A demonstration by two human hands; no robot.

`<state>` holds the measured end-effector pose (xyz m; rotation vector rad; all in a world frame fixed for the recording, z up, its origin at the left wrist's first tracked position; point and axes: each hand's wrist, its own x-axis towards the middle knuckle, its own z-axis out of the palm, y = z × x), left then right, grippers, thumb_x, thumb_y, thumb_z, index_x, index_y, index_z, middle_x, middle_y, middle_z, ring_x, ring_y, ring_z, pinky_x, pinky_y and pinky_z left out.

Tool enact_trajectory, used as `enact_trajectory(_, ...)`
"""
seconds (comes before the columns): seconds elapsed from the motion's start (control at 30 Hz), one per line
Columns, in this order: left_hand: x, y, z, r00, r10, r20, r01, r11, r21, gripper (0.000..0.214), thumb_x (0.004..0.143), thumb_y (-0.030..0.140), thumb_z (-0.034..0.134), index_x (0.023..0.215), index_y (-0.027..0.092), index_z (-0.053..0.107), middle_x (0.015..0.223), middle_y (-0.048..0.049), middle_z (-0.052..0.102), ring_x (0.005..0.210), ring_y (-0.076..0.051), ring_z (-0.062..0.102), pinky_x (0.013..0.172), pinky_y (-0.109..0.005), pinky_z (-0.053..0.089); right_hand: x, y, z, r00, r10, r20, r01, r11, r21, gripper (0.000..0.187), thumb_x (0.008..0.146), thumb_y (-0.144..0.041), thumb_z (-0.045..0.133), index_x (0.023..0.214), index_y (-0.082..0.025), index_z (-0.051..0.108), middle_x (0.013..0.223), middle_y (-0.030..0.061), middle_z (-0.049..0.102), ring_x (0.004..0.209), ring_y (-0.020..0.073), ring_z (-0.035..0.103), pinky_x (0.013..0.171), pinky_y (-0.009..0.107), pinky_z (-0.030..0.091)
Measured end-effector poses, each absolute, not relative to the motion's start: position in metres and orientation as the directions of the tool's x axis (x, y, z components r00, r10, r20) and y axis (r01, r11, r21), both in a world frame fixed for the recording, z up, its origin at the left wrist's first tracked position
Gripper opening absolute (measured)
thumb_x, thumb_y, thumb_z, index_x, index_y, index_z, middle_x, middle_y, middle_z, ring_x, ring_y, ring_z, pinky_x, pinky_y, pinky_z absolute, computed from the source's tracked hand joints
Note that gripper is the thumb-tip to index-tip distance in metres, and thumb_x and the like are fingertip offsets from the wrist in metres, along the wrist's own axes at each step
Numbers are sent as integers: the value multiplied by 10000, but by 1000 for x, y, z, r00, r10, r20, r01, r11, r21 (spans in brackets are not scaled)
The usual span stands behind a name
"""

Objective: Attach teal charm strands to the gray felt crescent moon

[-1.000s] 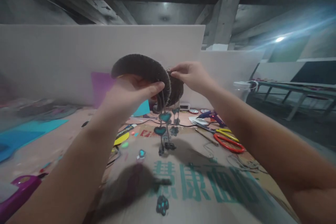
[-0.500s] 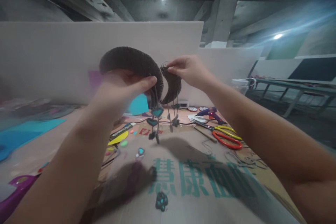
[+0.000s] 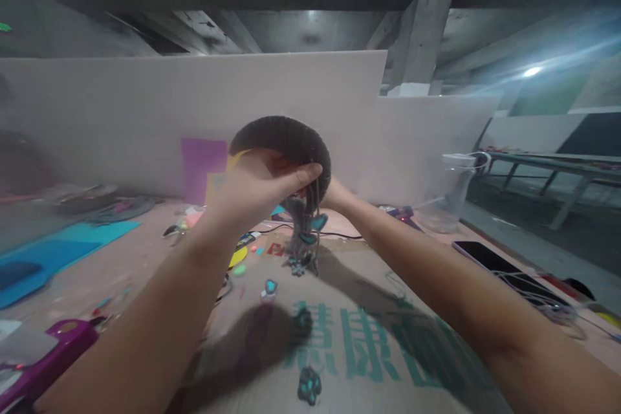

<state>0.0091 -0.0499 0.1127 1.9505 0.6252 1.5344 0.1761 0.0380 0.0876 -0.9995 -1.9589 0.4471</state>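
A dark, fuzzy ring [image 3: 286,136] is held up above the table, with strings of teal heart charms [image 3: 306,233] dangling from it. My left hand [image 3: 264,184] grips the ring's near edge, thumb on the right side. My right hand [image 3: 336,195] reaches behind the ring; only its heel and wrist show, the fingers are hidden.
A cardboard sheet with teal printed characters [image 3: 369,349] covers the table. Loose teal charms [image 3: 308,387] lie on it. A phone with a cable [image 3: 490,262] lies at right, a clear plastic jar [image 3: 449,191] behind it. Blue paper [image 3: 53,252] and a purple tool [image 3: 53,352] are at left. White partition boards [image 3: 145,116] stand behind.
The ring has turned from tilted to facing me, and my right hand has dropped from its top edge to behind it. The view has shifted right; the scissors left view, the phone came in.
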Motion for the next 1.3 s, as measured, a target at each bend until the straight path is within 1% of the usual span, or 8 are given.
enact_trajectory(0.2, 15, -43, 109, 277, 692, 666, 13, -696, 718, 357, 771, 407, 778, 1015, 154, 716, 1044, -100, 773, 999, -253, 719, 880, -331, 575, 209, 7, 80, -141, 767, 626, 275, 638, -719, 531, 975, -604, 316, 987, -160, 606, 880, 101, 719, 763, 171, 667, 761, 337, 546)
enact_trajectory(0.3, 20, -41, 105, 279, 705, 652, 38, -687, 726, 364, 791, 449, 755, 1009, 160, 711, 1041, -100, 771, 994, -260, 716, 877, -348, 566, 219, -27, 76, -181, 785, 593, 127, 616, -777, 597, 840, -745, 517, 960, -169, 618, 850, 84, 703, 779, 179, 661, 774, 332, 533)
enact_trajectory(0.47, 30, -45, 101, 316, 732, 604, 119, -662, 740, 323, 812, 429, 737, 993, 163, 706, 1001, -88, 768, 928, -238, 714, 803, -324, 562, 215, -65, 68, -237, 830, 505, 207, 551, -808, 423, 756, -578, 729, 863, -192, 595, 811, 32, 648, 782, 174, 627, 757, 316, 489)
enact_trajectory(0.57, 37, -47, 98, 329, 724, 605, 112, -667, 737, 307, 817, 387, 729, 1018, 157, 693, 1013, -86, 763, 934, -231, 709, 825, -329, 553, 215, -70, 62, -210, 853, 478, 331, 522, -786, 307, 780, -477, 713, 802, -196, 591, 775, 18, 631, 753, 171, 603, 714, 309, 459)
enact_trajectory(0.67, 41, -46, 95, 331, 719, 611, 102, -671, 734, 324, 807, 373, 733, 1038, 152, 678, 1036, -93, 759, 951, -239, 708, 845, -348, 553, 218, -67, 58, -240, 867, 438, 362, 498, -788, 234, 815, -416, 668, 805, -183, 642, 789, 29, 665, 771, 178, 616, 736, 316, 452)
enact_trajectory(0.77, 41, -44, 95, 333, 706, 625, 85, -682, 726, 318, 805, 370, 735, 1037, 161, 675, 1044, -90, 759, 966, -237, 709, 858, -347, 555, 222, -66, 56, -255, 852, 457, 335, 521, -785, 252, 846, -419, 623, 795, -176, 666, 783, 36, 687, 775, 183, 627, 755, 321, 451)
enact_trajectory(0.93, 38, -43, 97, 327, 717, 615, 99, -673, 733, 325, 800, 413, 744, 1004, 163, 700, 1033, -97, 766, 984, -249, 711, 861, -348, 562, 226, -72, 60, -211, 835, 508, 418, 547, -725, 260, 859, -417, 606, 782, -180, 679, 753, 20, 698, 754, 176, 622, 730, 299, 431)
enact_trajectory(1.3, 37, -45, 96, 347, 720, 600, 105, -666, 738, 340, 818, 397, 723, 1046, 146, 694, 1054, -110, 760, 977, -259, 709, 844, -347, 558, 231, -75, 64, -251, 826, 504, 453, 561, -693, 249, 859, -418, 643, 769, -191, 687, 781, 15, 716, 772, 163, 633, 753, 290, 442)
